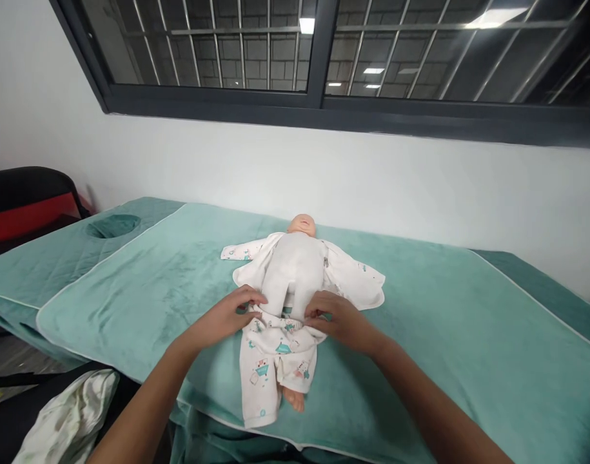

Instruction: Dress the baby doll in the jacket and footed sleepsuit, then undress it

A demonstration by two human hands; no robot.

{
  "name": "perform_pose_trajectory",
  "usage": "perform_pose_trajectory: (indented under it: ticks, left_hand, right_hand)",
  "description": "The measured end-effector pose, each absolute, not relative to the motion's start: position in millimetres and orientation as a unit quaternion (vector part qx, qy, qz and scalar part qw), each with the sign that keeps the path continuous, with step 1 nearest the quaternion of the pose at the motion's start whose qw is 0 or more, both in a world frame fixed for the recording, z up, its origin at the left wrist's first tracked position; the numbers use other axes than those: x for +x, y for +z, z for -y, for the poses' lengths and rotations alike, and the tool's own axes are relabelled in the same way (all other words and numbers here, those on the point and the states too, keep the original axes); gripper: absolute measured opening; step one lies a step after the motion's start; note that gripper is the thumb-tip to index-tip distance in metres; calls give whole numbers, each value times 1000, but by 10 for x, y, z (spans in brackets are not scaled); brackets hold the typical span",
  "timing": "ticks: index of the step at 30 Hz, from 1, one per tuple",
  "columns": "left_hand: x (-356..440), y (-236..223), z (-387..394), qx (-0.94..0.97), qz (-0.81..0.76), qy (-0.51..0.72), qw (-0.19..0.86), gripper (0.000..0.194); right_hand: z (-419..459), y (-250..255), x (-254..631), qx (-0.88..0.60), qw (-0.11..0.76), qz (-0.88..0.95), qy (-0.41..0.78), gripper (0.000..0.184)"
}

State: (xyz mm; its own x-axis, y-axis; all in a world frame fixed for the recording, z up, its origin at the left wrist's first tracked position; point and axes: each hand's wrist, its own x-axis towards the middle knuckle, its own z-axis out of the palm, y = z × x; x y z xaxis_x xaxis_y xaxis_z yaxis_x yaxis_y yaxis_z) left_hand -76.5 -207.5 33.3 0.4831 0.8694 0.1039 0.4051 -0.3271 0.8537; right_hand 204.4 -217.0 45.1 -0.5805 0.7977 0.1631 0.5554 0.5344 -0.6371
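Near the middle of the frame, a baby doll [297, 261] is laid on its back on the green bed [444, 309], with its head toward the wall [420, 187]. Beneath it, a white jacket [355, 274] is spread open, with both sleeves flung outward. Below, printed trousers [260, 380] are drawn partway up the legs, and their waistband [287, 320] appears to be pinched on the left by the left hand [231, 314] and on the right by the right hand [340, 320]. The hands are held apart, one at each side. One bare foot [294, 399] is shown under the right-hand trouser leg; at the other cuff, no foot can be seen. If the waistband were pulled unevenly, the cloth could be twisted, or the hidden foot caught inside. With a hard tug, the doll could be dragged along the soft cover, and the jacket's hem, close by, could be bunched into the waistband.
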Motion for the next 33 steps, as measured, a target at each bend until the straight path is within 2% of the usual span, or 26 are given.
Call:
perform_pose_trajectory:
  ticks: [4,7,10,12,15,17,19,22,25,27,29,33]
  left_hand:
    - [-811,372,2118,805,-396,249,365,12]
    - [-701,337,2063,792,-419,303,324,14]
    - [-504,293,1920,749,-454,367,315,15]
    - [-376,274,1796,728,-459,398,317,15]
    - [-263,251,1620,702,-471,435,309,14]
    - [-250,222,1533,693,-501,436,281,14]
    - [-270,173,1470,687,-545,419,235,15]
    - [-315,62,1394,673,-594,397,192,16]
    - [-342,-67,1323,676,-596,384,200,15]
    - [-344,-142,1285,684,-592,376,203,15]
    - [-343,-198,1264,691,-588,368,204,17]
    - [-354,-250,1270,709,-570,360,207,25]
  right_hand:
    - [2244,540,2025,-365,178,874,267,20]
    - [2294,562,1870,-385,183,866,262,16]
    - [2251,568,1698,-436,228,826,275,13]
    - [2172,566,1667,-472,290,769,319,15]
    - [2036,532,1797,-496,378,641,447,27]
    - [1962,477,1965,-488,394,581,519,34]
    - [1901,407,2148,-486,371,580,538,38]
    - [1812,319,2375,-483,285,655,507,42]
    - [1722,286,2482,-459,196,731,465,42]
    - [1680,263,2477,-474,181,760,406,39]
    - [1668,206,2421,-520,215,768,306,34]
    - [1691,-3,2267,-557,353,739,138,22]
